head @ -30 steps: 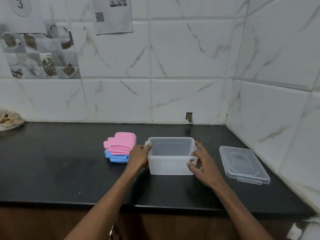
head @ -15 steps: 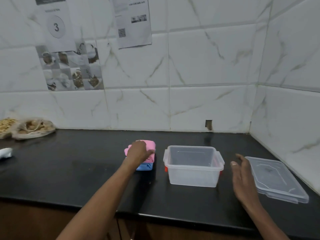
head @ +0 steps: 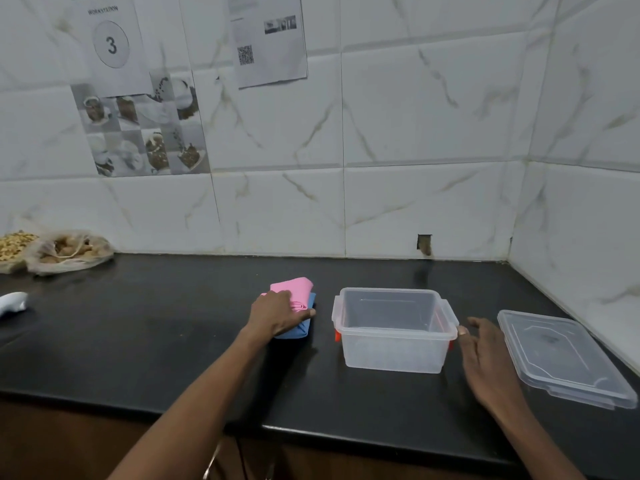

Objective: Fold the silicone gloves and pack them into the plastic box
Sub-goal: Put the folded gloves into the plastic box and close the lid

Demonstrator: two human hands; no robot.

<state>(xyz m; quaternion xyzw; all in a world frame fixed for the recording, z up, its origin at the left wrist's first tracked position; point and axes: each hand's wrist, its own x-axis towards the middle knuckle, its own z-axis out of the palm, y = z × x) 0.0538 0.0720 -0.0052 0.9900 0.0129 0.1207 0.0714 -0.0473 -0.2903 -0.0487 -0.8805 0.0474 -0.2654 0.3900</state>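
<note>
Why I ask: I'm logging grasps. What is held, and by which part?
The left hand grips the gloves at the stack's near end; the right hand holds nothing.

- Light: dim, even, cool grey cast; source probably overhead, outside view.
- Shadows: soft, faint, beneath plastic box (head: 394, 344) on black countertop (head: 138, 334).
- Glare: weak sheen on countertop; small highlights on clear lid (head: 561, 358).
- Colour: silicone gloves (head: 294, 288) read pink and blue, muted.
- Sharpness: slightly soft; small print on wall notice (head: 270, 39) illegible.
- Distortion: seams of wall tiles (head: 415, 116) bow toward edges.
</note>
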